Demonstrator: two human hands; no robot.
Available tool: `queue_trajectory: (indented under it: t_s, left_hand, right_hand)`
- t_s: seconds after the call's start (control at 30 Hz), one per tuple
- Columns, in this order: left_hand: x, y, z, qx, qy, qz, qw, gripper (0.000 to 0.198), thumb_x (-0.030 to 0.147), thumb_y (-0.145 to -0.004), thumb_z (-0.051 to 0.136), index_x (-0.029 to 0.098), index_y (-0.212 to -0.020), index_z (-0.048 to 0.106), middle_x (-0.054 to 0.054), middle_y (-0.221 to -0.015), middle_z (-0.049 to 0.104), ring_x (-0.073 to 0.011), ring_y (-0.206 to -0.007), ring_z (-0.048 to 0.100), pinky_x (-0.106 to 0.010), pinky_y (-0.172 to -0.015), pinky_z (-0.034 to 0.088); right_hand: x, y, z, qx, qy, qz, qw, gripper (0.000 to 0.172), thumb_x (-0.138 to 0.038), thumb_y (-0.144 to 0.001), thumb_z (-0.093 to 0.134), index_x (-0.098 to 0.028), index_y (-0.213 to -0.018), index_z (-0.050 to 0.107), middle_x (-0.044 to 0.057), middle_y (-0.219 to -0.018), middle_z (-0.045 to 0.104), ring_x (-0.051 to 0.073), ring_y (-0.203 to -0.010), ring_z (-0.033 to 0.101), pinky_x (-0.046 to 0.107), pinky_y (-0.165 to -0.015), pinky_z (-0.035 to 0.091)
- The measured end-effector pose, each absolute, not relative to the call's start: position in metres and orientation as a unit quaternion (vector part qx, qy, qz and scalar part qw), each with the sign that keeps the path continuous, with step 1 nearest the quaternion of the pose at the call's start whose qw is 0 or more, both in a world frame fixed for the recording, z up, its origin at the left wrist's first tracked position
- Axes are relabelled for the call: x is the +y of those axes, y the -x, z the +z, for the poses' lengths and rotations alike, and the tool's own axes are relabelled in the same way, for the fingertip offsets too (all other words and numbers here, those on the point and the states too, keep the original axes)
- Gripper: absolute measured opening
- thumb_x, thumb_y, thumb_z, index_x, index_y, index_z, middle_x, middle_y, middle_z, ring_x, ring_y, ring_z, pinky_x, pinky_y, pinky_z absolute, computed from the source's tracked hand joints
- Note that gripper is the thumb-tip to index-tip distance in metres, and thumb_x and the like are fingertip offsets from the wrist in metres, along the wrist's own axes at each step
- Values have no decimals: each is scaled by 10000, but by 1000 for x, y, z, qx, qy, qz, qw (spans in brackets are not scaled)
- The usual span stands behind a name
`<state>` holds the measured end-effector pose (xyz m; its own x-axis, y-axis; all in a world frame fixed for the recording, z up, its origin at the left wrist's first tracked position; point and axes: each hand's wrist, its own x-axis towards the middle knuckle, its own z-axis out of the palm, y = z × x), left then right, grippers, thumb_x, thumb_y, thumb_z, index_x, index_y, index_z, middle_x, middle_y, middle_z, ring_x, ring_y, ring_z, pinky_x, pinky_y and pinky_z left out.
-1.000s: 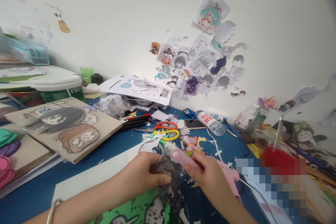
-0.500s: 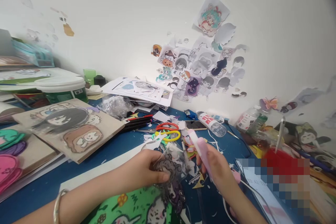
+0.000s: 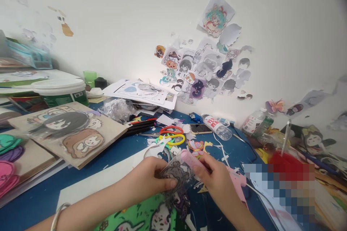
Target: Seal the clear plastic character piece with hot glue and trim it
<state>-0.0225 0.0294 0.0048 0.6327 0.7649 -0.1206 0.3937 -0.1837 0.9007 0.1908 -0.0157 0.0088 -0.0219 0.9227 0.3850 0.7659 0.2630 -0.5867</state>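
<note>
My left hand (image 3: 157, 177) pinches a clear-plastic-covered cartoon cutout (image 3: 176, 177) with a grey figure and a purple lower part. My right hand (image 3: 214, 173) is closed around a pink, round-ended tool (image 3: 191, 160), its kind unclear. The tool's tip lies against or just over the cutout's upper right side; I cannot tell whether they touch. A pink glue-gun-shaped device (image 3: 237, 180) with a white cable sits behind my right wrist, partly hidden. Beneath my left forearm lies a green cartoon-printed sheet (image 3: 146, 205).
Scissors with yellow handles (image 3: 177, 140) and red-handled ones (image 3: 171, 130) lie among paper scraps ahead. A water bottle (image 3: 217, 127) and a phone (image 3: 200, 129) are behind them. At left are a cartoon-covered board (image 3: 114, 133) and a white-lidded tub (image 3: 62, 94). A red container (image 3: 282, 158) stands right.
My right hand has moved left and turned, bringing the pink tool from upright beside the cutout to its upper right side. My left hand keeps its hold. The pink device is more visible.
</note>
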Motion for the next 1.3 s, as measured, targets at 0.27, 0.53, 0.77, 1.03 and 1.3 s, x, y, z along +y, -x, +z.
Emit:
queue_trajectory:
  t_s: [0.27, 0.53, 0.77, 1.03, 1.3]
  left_hand:
    - [24, 26, 17, 372, -766, 151, 502, 247, 388, -704, 569, 181, -592, 491, 59, -571, 324, -113, -554, 303, -223, -472, 225]
    - [22, 23, 19, 410, -800, 124, 420, 276, 378, -687, 563, 189, -544, 421, 60, -543, 323, -115, -544, 304, -231, -464, 216]
    - [20, 19, 18, 434, -808, 141, 373, 252, 384, -694, 564, 201, -582, 432, 58, -557, 396, -130, -550, 358, -239, -487, 235]
    - [34, 22, 15, 440, -780, 199, 397, 256, 427, -734, 520, 195, -636, 475, 43, -605, 418, -145, -591, 379, -235, -531, 272]
    - [31, 19, 9, 426, -787, 193, 403, 255, 412, -722, 528, 193, -618, 450, 48, -592, 385, -132, -573, 348, -236, -515, 252]
  right_hand:
    - [-9, -208, 16, -712, 531, 220, 403, 554, -677, -825, 316, -177, -837, 556, -2, -635, 485, 141, -534, 437, 247, -481, 311]
    - [-18, -187, 12, -759, 574, 73, 297, 556, -666, -827, 337, -182, -682, 569, 2, -549, 525, 147, -500, 465, 249, -477, 256]
    - [-17, -189, 11, -742, 584, 78, 319, 510, -637, -837, 354, -193, -651, 521, -10, -532, 485, 141, -494, 446, 240, -473, 273]
    - [-9, -206, 12, -691, 556, 186, 423, 498, -617, -869, 262, -194, -840, 524, -13, -627, 472, 144, -518, 441, 251, -484, 310]
    - [-11, -193, 9, -755, 594, -30, 278, 525, -600, -881, 286, -202, -640, 528, -13, -478, 500, 143, -434, 451, 249, -444, 239]
